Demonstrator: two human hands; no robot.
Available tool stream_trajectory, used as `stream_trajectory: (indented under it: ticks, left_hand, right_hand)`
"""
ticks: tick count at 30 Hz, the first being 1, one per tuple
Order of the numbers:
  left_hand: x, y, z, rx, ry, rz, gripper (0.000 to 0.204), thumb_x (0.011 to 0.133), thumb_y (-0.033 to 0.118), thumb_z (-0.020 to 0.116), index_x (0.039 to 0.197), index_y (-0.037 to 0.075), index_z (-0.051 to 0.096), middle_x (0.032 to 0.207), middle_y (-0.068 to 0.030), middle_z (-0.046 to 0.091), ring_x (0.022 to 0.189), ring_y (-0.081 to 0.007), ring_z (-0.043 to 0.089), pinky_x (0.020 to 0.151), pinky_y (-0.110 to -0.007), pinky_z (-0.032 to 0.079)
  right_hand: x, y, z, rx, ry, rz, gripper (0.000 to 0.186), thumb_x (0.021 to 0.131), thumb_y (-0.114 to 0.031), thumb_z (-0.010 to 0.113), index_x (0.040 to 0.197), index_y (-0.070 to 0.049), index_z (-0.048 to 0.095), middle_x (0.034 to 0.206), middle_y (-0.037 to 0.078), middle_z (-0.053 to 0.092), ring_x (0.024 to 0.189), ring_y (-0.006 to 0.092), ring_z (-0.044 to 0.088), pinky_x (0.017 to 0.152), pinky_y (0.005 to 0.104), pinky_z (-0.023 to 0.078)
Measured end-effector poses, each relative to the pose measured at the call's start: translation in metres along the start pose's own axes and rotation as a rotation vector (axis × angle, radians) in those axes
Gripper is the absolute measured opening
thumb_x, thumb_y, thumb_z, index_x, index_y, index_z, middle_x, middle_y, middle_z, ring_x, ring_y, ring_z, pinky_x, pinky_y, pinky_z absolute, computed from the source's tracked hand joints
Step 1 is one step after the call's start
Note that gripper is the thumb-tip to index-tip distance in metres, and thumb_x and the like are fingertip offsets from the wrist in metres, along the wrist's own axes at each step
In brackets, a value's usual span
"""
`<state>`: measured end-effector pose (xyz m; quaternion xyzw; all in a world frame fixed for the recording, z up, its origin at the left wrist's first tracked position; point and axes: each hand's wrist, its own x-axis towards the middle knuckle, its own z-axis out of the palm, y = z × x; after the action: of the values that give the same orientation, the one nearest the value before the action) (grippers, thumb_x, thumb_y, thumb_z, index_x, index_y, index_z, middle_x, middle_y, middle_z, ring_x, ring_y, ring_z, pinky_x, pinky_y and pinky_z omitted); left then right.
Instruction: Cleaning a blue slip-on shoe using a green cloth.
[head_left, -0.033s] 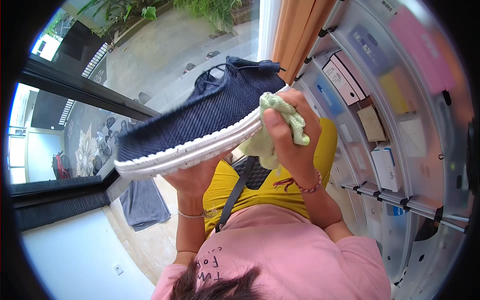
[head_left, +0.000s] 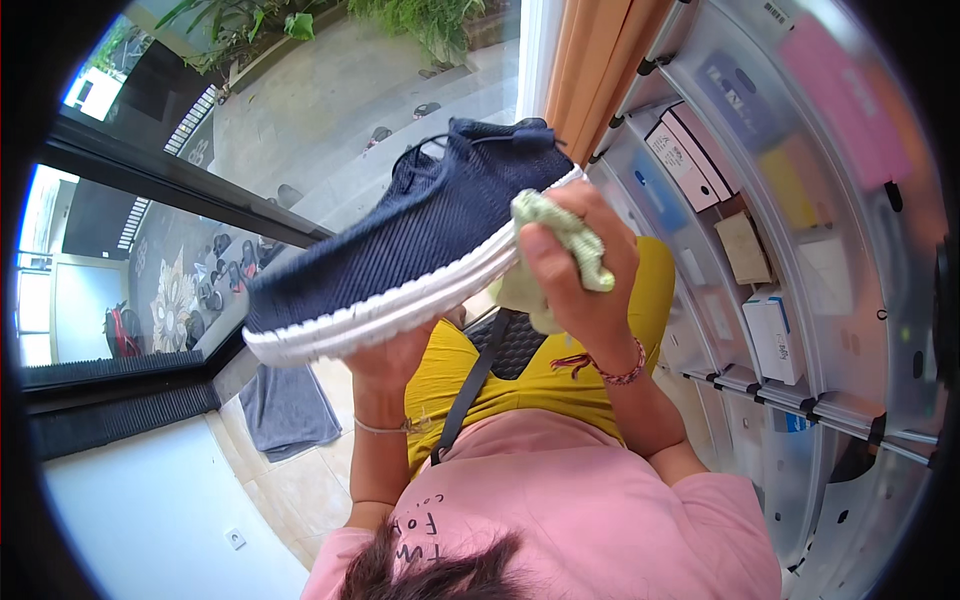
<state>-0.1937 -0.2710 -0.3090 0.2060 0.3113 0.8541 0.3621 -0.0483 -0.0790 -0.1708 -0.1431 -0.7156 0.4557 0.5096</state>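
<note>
A navy shoe (head_left: pixel 400 235) with ribbed fabric, dark laces and a thick white sole is raised in front of me, its toe toward the left. My left hand (head_left: pixel 393 357) supports it from below; the fingers are hidden behind the sole. In my right hand (head_left: pixel 590 255) a crumpled pale green cloth (head_left: pixel 545 222) is pinched between thumb and fingers. The cloth lies against the white sole near the heel end.
On the right stands a shelf of translucent bins (head_left: pixel 830 240) with boxes inside. A dark-framed glass door (head_left: pixel 190 180) is at the left, with shoes outside. A grey mat (head_left: pixel 288 412) lies on the tiled floor.
The shoe's toe has shifted slightly right and down, tilting the shoe a little. My right hand with the cloth has moved slightly left along the sole.
</note>
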Motion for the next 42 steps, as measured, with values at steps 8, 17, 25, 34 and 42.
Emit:
stream_trajectory:
  ticks: [8, 17, 25, 34, 42]
  left_hand:
    - [0.032, 0.038, 0.054, -0.394, 0.046, -0.426, 0.072, 0.069, 0.027, 0.062, 0.128, -0.012, 0.048, 0.124, -0.0286, 0.06, 0.107, -0.0385, 0.064, 0.101, -0.045, 0.049]
    - [0.021, 0.035, 0.03, -0.362, 0.03, -0.384, 0.069, 0.068, 0.02, 0.061, 0.128, -0.012, 0.049, 0.123, -0.0293, 0.061, 0.107, -0.0379, 0.065, 0.101, -0.044, 0.05]
    - [0.027, 0.024, 0.004, -0.365, 0.007, -0.33, 0.068, 0.069, 0.018, 0.059, 0.129, -0.012, 0.049, 0.123, -0.0292, 0.06, 0.108, -0.0371, 0.065, 0.102, -0.043, 0.05]
    - [0.033, 0.023, 0.007, -0.611, 0.142, -0.493, 0.057, 0.075, 0.017, 0.054, 0.12, -0.018, 0.053, 0.112, -0.0321, 0.065, 0.091, -0.0366, 0.071, 0.079, -0.043, 0.062]
    - [0.042, 0.031, 0.053, -0.435, 0.108, -0.412, 0.06, 0.074, 0.017, 0.055, 0.124, -0.016, 0.052, 0.118, -0.0297, 0.064, 0.098, -0.0374, 0.069, 0.094, -0.043, 0.056]
  right_hand:
    - [-0.012, 0.006, 0.011, -0.007, -0.188, -0.322, 0.022, 0.063, -0.003, 0.074, 0.081, -0.003, 0.062, 0.07, 0.007, 0.061, 0.062, 0.0227, 0.057, 0.066, 0.0331, 0.047]
    - [-0.002, 0.025, -0.002, -0.222, -0.23, -0.321, 0.02, 0.073, -0.013, 0.078, 0.085, -0.003, 0.065, 0.075, 0.009, 0.062, 0.066, 0.0229, 0.062, 0.061, 0.0331, 0.05]
    - [0.02, 0.035, -0.01, -0.464, -0.15, -0.078, 0.02, 0.083, -0.019, 0.072, 0.087, 0.0, 0.067, 0.075, 0.013, 0.065, 0.064, 0.0228, 0.066, 0.061, 0.0325, 0.052]
    - [-0.048, -0.037, 0.018, -0.338, -0.589, -0.33, 0.027, 0.074, -0.017, 0.079, 0.092, -0.003, 0.063, 0.072, 0.008, 0.059, 0.063, 0.0231, 0.062, 0.053, 0.034, 0.05]
    - [-0.022, -0.042, 0.009, -0.211, -0.33, -0.411, 0.028, 0.071, -0.016, 0.08, 0.09, -0.003, 0.064, 0.071, 0.004, 0.058, 0.062, 0.0214, 0.059, 0.055, 0.0329, 0.05]
